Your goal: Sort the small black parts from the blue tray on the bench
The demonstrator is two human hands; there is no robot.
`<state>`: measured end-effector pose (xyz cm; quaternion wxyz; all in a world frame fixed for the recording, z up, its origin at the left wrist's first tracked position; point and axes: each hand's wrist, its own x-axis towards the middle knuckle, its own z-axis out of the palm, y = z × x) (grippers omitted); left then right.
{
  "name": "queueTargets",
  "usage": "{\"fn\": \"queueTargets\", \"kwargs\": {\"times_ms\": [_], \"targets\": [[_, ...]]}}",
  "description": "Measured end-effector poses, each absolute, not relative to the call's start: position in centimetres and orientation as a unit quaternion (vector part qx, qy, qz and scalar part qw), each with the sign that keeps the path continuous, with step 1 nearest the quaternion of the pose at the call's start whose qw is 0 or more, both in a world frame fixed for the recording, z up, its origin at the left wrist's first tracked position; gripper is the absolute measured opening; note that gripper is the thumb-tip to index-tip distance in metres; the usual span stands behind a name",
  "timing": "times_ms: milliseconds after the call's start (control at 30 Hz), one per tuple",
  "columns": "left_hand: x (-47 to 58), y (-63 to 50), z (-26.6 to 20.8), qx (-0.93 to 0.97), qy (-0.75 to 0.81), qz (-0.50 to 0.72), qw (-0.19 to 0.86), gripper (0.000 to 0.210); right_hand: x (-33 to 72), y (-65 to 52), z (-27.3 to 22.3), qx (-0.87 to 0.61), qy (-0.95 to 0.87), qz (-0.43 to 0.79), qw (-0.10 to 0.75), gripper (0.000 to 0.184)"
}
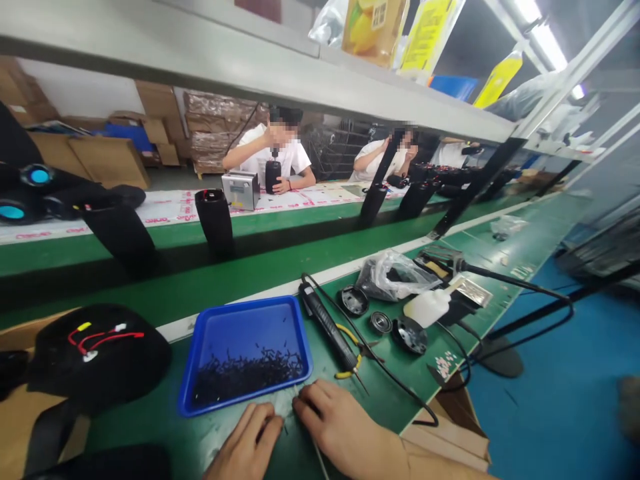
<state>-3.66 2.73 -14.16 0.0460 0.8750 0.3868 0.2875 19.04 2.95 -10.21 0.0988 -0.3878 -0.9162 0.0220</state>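
Note:
My left hand [247, 443] rests low on the green bench with its fingers bent and thumb drawn in. My right hand [340, 420] is just beside it, fingers curled together and tips down. Whatever either hand pinches is too small or hidden to name. A tiny dark piece lies between the fingertips. Right behind both hands stands a blue tray [245, 309], with many small black screw-like pieces [255, 367] heaped along its near side. To the right of the tray lies a black electric screwdriver [327, 323] with a cable, on yellow-handled pliers [345, 330].
Round black parts [354, 300], a white squeeze bottle [427, 308] and a clear plastic bag [393, 275] lie at the right. A black fabric-covered piece with red wires [100, 353] is at the left. Black cylinders [215, 223] stand on the green belt; co-workers [275, 157] sit beyond.

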Motion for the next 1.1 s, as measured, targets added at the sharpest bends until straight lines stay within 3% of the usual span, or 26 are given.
{"fn": "queueTargets", "kwargs": {"times_ms": [100,267,400,500,600,800,1100], "targets": [[-4.5,3.4,-12.6,0.882,0.353,0.305,0.07,0.041,19.3,3.9,-9.9,-0.365,-0.926,0.019,0.088,0.005],[-6.1,2.9,-10.6,0.862,0.386,0.323,0.07,0.026,20.8,5.1,-9.4,-0.313,-0.94,0.065,0.115,0.009],[-5.6,2.1,-11.7,0.858,0.398,0.323,0.035,0.031,21.0,4.2,-9.2,-0.34,-0.921,0.112,0.154,0.021],[-4.5,2.0,-13.1,0.86,0.4,0.317,0.015,0.031,20.6,3.9,-9.2,-0.37,-0.906,0.122,0.164,0.013],[-4.1,1.8,-14.0,0.863,0.406,0.3,0.025,0.026,20.0,4.2,-9.5,-0.379,-0.906,0.107,0.154,0.005],[-4.4,0.6,-14.0,0.877,0.402,0.263,0.001,0.036,19.2,3.8,-9.5,-0.376,-0.916,0.042,0.132,0.007],[-4.4,1.0,-13.1,0.88,0.401,0.252,0.038,0.034,17.5,8.5,-4.8,-0.422,-0.892,0.005,0.164,0.013]]}}
